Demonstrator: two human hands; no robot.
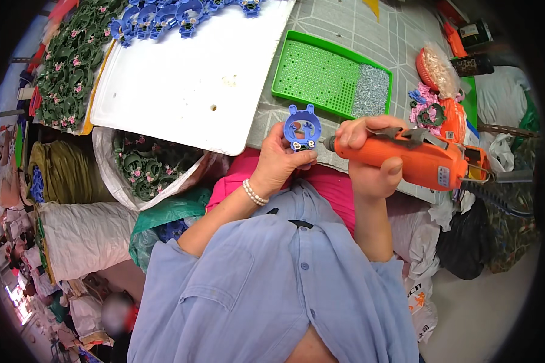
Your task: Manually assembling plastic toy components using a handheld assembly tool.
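Observation:
My left hand [275, 164] pinches a small blue plastic ring-shaped part [302, 114] between thumb and fingers. The part has ear-like knobs on its upper edge and small pale details at its lower edge. Wrapped in my right hand [356, 134] is an orange electric screwdriver [419, 162], lying sideways with its tip pointing left. That tip is close to the right side of the blue part; whether they touch, I cannot tell. Just beyond both hands stands a green perforated tray [321, 69], with many small silvery screws [371, 91] heaped at its right end.
A white board [181, 85] covers the table's left, with several blue parts [163, 21] at its far edge. Dark green parts with pink flowers [72, 66] lie farther left, and more fill a white sack [109, 163] below. A red basket [427, 69] stands right.

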